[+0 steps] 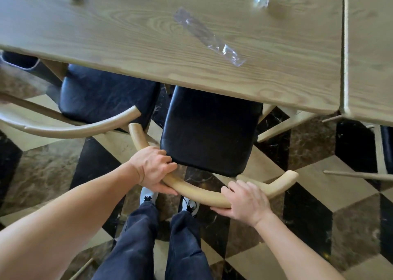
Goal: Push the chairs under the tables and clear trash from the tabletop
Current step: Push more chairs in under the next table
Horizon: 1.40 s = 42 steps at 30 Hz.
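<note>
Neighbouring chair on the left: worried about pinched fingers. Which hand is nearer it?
Left. The left hand grips the curved backrest close beside the neighbouring chair; the right hand grips the same backrest farther right, away from it.

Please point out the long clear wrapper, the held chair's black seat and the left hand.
long clear wrapper (209, 38): head view, its middle.
black seat (209, 131): head view, centre of cushion.
left hand (154, 168): head view, back of hand.

Bright, even daylight; soft shadows — edges bowed by wide-angle, far tabletop blurred.
</note>
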Available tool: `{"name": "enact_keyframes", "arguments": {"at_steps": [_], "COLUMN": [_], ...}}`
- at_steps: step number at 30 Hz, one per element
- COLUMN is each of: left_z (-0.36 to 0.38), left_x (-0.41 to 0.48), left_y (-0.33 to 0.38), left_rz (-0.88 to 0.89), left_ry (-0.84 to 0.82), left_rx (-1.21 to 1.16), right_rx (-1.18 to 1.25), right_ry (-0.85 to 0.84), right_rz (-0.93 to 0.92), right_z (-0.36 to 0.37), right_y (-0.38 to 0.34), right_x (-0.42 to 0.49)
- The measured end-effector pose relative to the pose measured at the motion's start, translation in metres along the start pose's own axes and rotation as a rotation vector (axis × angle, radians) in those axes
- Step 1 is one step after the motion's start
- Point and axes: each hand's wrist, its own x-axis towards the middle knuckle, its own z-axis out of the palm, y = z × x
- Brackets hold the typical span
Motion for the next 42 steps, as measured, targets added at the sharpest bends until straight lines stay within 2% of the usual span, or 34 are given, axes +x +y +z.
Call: {"name": "enact_keyframes", "arguments": {"at_steps": [4,11,21,29,39,42], "left_z": [-0.002,0.002,0.006,0.008,-0.005,-0.005], "left_x": [0.013,0.033,0.04,0.042,0.044,0.045], "left_y": [-0.011,-0.012,-0.014,-0.015,-0.003,-0.006], "left_rz": [-0.016,-0.018,-0.017,0.011,-0.076,-0.071], "left_ry": [0.005,0.112,0.127,0.172,0.035,0.029], "left_rx": [-0.008,-0.019,-0.048,-0.034,0.05,0.067], "right_rx": [0.002,0.037,0.047,0.019,-0.005,0.018], "right_ry": [0.027,0.029,0.05,0.01,-0.042,0.009], "right_rz": [-0.005,-0.021,-0.032,0.034,0.062,0.095], "right_z": [-0.004,-0.008,-0.009,-0.012,-0.023,-0.018], "right_y": [0.018,0.048,0.056,0.054,0.05,0.048], "right_x": [0.01,0.017,0.018,0.017,0.016,0.012]}}
